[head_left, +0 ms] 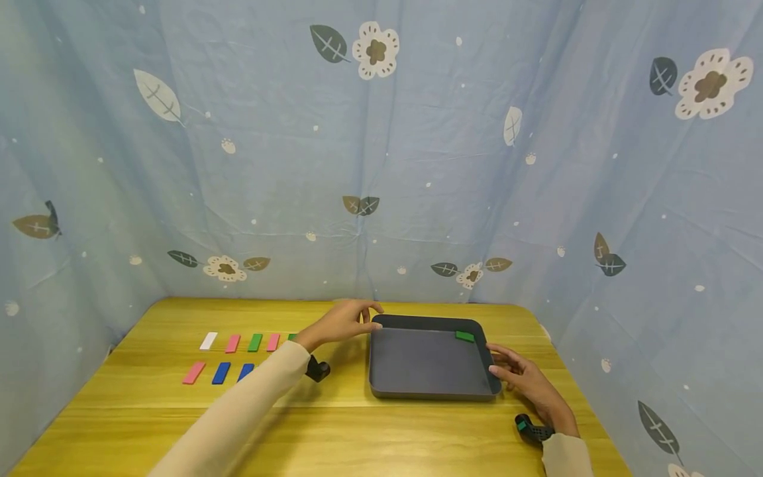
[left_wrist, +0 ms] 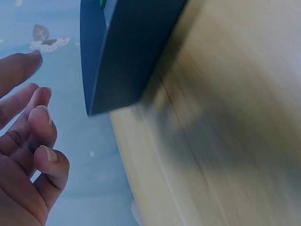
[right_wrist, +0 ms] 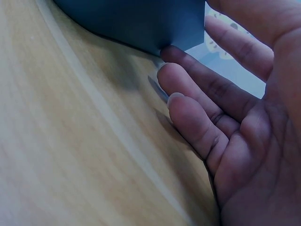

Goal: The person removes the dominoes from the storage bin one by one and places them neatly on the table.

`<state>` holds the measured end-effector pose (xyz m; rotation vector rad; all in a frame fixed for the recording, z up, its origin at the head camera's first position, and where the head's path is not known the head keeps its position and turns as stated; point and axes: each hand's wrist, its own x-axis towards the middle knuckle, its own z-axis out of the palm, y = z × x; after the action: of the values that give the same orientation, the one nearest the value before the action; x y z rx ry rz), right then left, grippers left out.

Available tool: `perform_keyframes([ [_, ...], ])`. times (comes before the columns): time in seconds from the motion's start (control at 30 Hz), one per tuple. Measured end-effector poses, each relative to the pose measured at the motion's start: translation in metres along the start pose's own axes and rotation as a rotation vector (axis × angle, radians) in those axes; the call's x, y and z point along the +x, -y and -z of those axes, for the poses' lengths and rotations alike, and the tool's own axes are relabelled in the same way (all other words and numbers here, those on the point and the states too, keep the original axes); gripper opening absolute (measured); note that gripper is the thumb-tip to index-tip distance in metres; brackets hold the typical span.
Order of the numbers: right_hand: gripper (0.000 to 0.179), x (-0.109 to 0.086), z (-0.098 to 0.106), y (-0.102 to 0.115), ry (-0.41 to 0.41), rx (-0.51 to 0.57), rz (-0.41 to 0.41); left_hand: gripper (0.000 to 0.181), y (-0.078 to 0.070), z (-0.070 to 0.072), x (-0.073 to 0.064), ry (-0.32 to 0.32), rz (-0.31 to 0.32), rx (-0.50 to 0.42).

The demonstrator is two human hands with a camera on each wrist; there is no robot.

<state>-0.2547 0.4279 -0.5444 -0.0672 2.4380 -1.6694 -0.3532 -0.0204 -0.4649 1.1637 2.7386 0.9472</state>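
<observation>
A dark grey rectangular tray lies on the table, with one small green block inside near its back right corner. My left hand hovers by the tray's back left corner, fingers loosely bent. In the left wrist view those fingers hold nothing, and a gap shows between them and the tray wall. At the tray's right side is my right hand, thumb and forefinger at the rim. The right wrist view shows its lower fingers relaxed, one fingertip against or very near the tray's outer wall.
Two rows of small flat blocks lie at the table's left: a white block, pink blocks, green blocks and blue blocks. My left forearm covers part of the rows. A patterned blue curtain surrounds the wooden table.
</observation>
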Motion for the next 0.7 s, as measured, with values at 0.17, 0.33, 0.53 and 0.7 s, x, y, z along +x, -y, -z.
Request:
perform_keyframes([
  [0.17, 0.059, 0.002, 0.001, -0.001, 0.004, -0.004, 0.0, 0.035, -0.008, -0.009, 0.021, 0.019, -0.01, -0.04],
  [0.33, 0.058, 0.002, 0.001, -0.001, 0.005, -0.01, 0.009, 0.036, -0.018, -0.019, 0.04, 0.039, -0.034, -0.028],
  [0.53, 0.057, 0.001, 0.002, -0.002, -0.001, -0.006, 0.009, 0.036, -0.029, -0.033, 0.058, 0.034, -0.061, -0.047],
  [0.7, 0.058, 0.002, 0.002, -0.003, 0.006, 0.003, 0.0, 0.034, -0.034, -0.049, 0.072, 0.024, -0.059, -0.052],
])
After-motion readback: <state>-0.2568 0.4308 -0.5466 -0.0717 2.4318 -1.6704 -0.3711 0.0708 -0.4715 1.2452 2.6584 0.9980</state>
